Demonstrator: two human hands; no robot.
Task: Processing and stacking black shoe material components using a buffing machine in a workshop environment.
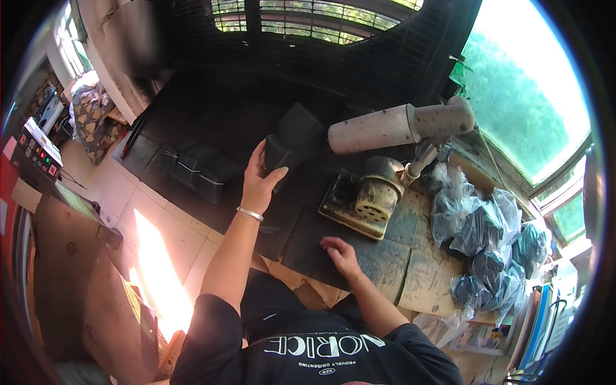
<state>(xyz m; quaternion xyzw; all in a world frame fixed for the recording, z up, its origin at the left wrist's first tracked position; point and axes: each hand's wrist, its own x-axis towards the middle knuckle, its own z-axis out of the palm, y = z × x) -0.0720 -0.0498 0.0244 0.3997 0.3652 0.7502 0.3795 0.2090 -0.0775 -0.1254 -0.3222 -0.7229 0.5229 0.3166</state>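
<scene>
My left hand is closed around a black block-like piece, raised over the dark work table, thumb on its near side and fingers at its left. Directly behind it is another dark, angular shape; whether the two are joined I cannot tell. My right hand hovers by the table's near edge, empty, its fingers loosely bent and apart. The hand nearest the dusty, yellowish power sander is my right one. That sander rests on the table, with a thick grey cylinder attached.
Black pieces tied with white string lie on the table's left. Clear plastic bags with dark contents crowd the right side by the window. A dark slatted hood rises behind. A control panel stands far left.
</scene>
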